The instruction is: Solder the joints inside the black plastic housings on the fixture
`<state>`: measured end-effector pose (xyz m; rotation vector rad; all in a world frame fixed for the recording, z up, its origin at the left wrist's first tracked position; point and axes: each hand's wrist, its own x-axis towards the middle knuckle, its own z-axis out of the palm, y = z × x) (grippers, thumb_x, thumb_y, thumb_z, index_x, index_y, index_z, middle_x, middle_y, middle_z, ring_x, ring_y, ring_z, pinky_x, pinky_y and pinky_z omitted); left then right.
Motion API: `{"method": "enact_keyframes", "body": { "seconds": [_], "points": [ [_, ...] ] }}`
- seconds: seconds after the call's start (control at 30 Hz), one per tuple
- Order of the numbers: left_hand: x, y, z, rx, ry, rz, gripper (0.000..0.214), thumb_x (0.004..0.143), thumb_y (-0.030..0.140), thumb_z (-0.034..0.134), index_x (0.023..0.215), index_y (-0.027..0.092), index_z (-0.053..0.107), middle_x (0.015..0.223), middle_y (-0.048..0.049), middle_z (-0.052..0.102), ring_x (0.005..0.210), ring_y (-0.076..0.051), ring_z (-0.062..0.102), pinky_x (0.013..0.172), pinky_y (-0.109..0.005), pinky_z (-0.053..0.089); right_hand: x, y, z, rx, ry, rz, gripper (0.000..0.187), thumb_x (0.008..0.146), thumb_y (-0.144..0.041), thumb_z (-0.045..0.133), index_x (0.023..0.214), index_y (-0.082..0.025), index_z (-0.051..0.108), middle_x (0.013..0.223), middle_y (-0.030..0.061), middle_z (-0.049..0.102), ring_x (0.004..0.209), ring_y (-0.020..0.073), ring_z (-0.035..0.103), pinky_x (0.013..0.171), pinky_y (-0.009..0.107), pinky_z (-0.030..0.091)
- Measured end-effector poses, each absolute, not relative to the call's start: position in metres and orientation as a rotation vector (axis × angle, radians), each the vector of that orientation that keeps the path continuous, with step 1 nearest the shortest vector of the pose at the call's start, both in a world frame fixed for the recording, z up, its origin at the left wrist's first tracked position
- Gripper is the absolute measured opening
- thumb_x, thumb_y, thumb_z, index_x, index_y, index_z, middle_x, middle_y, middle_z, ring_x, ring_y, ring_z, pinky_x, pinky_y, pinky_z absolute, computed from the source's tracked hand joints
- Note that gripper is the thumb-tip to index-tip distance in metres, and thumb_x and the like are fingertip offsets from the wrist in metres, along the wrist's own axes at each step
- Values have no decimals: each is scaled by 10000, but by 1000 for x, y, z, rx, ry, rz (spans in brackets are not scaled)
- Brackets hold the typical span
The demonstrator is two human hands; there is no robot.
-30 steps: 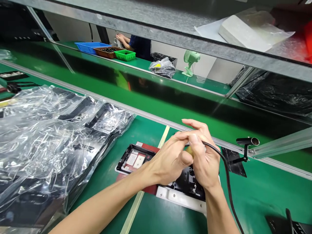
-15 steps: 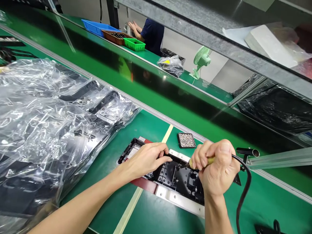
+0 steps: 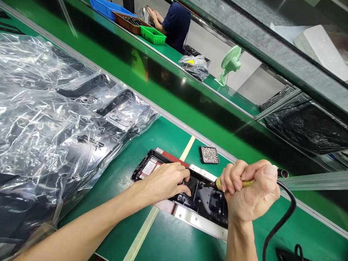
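A long black plastic housing (image 3: 206, 198) lies in a white and dark-red fixture (image 3: 187, 216) on the green bench. My left hand (image 3: 168, 181) is over its middle, thumb and fingers apart, the fingertips at the inner parts; I see nothing held there. Wrapped round the yellowish handle of a soldering iron (image 3: 219, 183) is my right hand (image 3: 251, 194). The iron's dark tip points left and down into the housing; its exact contact spot is too small to make out. A thick black cable (image 3: 282, 219) trails from the handle. Part of the housing is hidden by both hands.
A small black tray (image 3: 210, 155) of tiny metal pieces stands behind the housing. Plastic-wrapped black parts (image 3: 67, 119) fill the left side. Across the green conveyor (image 3: 163, 96) are a green fan (image 3: 230, 63), bins (image 3: 152, 35) and a person (image 3: 176, 25). A metal shelf hangs above.
My right hand and the soldering iron have shifted a little up and right, the tip drawn back slightly. My left thumb has moved down, away from the fingers. The camera view has tilted.
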<state>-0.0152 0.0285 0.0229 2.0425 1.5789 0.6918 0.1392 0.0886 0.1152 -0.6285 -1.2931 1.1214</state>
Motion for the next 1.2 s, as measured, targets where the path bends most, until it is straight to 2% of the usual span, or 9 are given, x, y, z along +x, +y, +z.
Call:
{"method": "enact_keyframes", "body": {
  "seconds": [0.2,0.43,0.83,1.2],
  "points": [
    [-15,28,20,2060,1579,690,263,865,432,714,880,183,630,878,-6,684,880,-205,628,665,-298,407,137,90,115,-674,-1255,1104,396,938,-393,518,599,-213,421,397,-92,343,288,77,283,254,200,282],
    [-14,27,22,2069,1596,665,261,882,431,695,900,181,624,899,-13,684,894,-210,628,670,-307,411,140,88,114,-643,-1260,1120,345,939,-321,464,612,-213,431,404,-90,338,294,73,261,272,198,276],
    [-14,25,20,2078,1592,678,246,891,416,690,908,182,615,904,-18,684,910,-215,634,651,-305,405,138,88,114,-677,-1229,1129,381,941,-373,475,598,-217,423,394,-87,333,294,76,251,261,200,272],
    [-13,26,22,2075,1599,663,234,907,405,671,885,181,603,888,-15,679,878,-204,627,654,-307,405,138,88,114,-636,-1265,1118,325,925,-294,449,611,-214,430,406,-88,333,298,71,252,278,193,270]
  ]
}}
